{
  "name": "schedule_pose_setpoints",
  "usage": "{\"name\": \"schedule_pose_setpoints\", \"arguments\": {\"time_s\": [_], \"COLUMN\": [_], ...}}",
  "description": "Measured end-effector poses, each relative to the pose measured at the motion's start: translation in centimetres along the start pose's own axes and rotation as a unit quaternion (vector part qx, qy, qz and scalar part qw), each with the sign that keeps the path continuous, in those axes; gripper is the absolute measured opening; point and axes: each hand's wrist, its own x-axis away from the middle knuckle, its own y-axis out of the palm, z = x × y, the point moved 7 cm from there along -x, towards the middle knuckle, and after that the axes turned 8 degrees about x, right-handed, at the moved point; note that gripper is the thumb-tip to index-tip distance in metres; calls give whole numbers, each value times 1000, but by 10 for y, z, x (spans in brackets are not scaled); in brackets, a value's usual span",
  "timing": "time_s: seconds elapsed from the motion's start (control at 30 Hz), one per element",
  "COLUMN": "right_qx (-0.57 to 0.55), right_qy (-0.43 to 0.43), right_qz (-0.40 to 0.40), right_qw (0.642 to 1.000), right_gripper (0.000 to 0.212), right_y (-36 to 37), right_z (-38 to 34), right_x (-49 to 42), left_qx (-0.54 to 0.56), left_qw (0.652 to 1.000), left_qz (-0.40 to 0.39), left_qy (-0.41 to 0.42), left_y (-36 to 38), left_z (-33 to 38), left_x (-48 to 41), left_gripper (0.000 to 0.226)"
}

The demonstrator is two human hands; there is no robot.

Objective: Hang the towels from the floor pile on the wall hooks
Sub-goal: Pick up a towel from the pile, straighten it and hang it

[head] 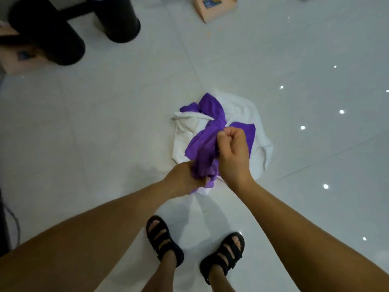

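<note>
The purple towel (205, 144) is bunched up and partly lifted off the pile, so it can come away from the white towel (240, 114) under it. The left hand (184, 179) grips the low end of the bunch. The right hand (233, 153) pinches the cloth higher up with curled fingers, maybe to find an edge for hanging. The white towel lies on the shiny floor (105, 127), near the black sandals (163, 241). No wall hooks show here, so nothing is hung yet
</note>
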Motion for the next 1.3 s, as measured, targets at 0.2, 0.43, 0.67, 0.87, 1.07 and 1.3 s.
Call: {"name": "schedule_pose_setpoints", "arguments": {"time_s": [0.2, 0.43, 0.67, 0.87, 1.07, 1.3], "right_qx": [-119, 4, -50, -201, -305, -217], "right_qy": [-8, 115, 13, 21, 18, -97], "right_qz": [-6, -149, -134, -75, -152, -336], "right_qw": [993, 982, 990, 977, 940, 911], "right_gripper": [7, 78, 23, 19, 37, 45], "right_y": [-25, -23, -4, -3, 27, 48], "right_z": [-150, -203, -349, -457, -551, -596], "right_x": [-6, 27, 51, 55, 71, 104], "left_qx": [224, 445, 546, 423, 393, 332], "left_qw": [974, 882, 807, 869, 895, 884], "left_qz": [40, 106, 128, 200, 80, 262], "left_qy": [6, 118, 184, 162, 196, 201], "left_y": [-90, -206, -278, -334, -339, -369], "left_z": [113, 246, 291, 280, 299, 333], "left_x": [82, 193, 277, 333, 368, 423], "left_gripper": [15, 21, 20, 27, 50, 43]}}
